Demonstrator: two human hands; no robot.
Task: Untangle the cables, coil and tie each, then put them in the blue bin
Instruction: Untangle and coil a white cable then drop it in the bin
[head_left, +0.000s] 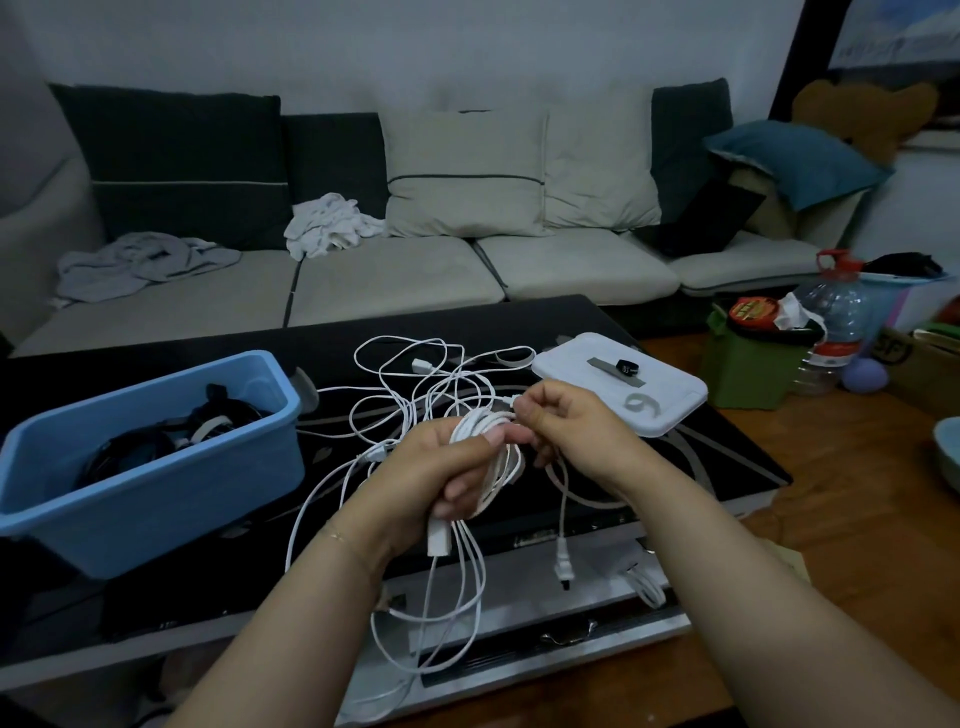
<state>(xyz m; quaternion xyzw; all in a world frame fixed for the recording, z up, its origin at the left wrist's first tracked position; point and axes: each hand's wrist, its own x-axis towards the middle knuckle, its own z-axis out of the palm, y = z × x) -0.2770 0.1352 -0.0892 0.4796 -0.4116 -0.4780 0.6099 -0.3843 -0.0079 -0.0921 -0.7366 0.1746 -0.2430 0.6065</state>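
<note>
left hand grips a half-wound white coil over the worktop's near edge, right hand pinches its plug end; loose cables mid-worktop could snag; bin sits at the left edge

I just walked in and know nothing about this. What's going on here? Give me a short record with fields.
activity: a person sorting white cables over a black table
left hand: grips a coiled bundle of white cable
right hand: pinches a strand of the cable near its end
loose cables: tangled white loops on the table behind the hands
blue bin: on the table to the left, dark coiled cables already inside
white lid: on the table to the right, grey ties lying on it
background: sofa with cushions and crumpled cloths
</note>
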